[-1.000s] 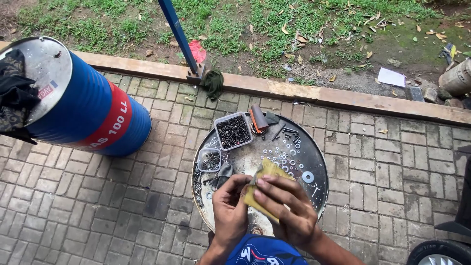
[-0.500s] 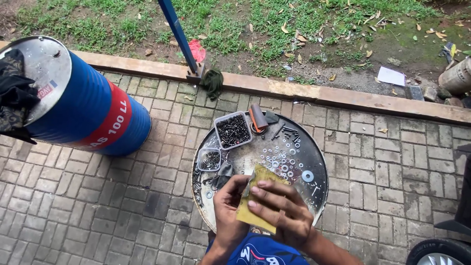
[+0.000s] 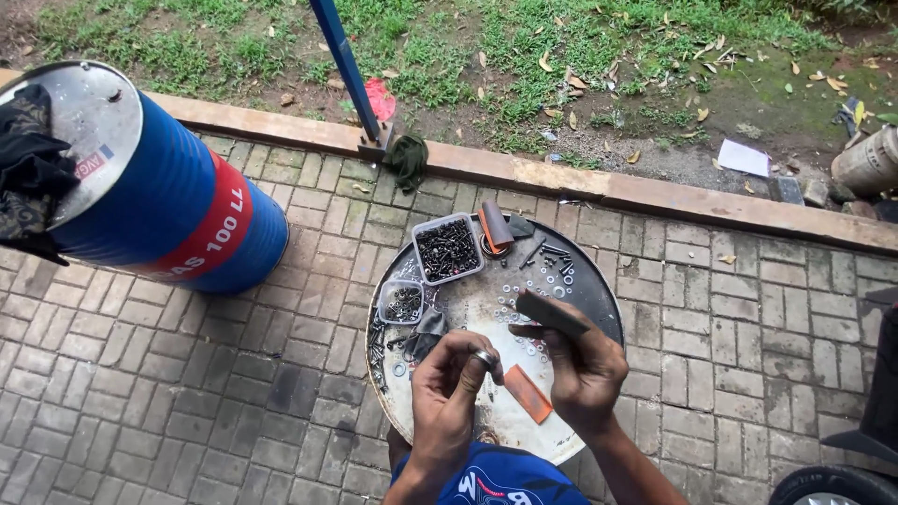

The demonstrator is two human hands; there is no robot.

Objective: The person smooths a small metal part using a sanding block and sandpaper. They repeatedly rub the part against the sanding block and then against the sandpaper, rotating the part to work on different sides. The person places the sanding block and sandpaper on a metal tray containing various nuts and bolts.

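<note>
Hands hover over the round lid (image 3: 599,281): I see my left hand (image 3: 447,393) pinching a metal ring (image 3: 485,357), my right hand (image 3: 585,367) gripping a dark flat strip (image 3: 552,313). An orange piece (image 3: 528,394) lies between them. The blue drum (image 3: 178,210) wears a red band.

Screw tub (image 3: 448,249) and washers (image 3: 538,290) crowd drum top (image 3: 599,290), near rim bare

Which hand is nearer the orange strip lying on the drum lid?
Left. The left hand sits just beside the orange strip; the right hand is slightly farther, above it, holding a dark flat piece.
</note>
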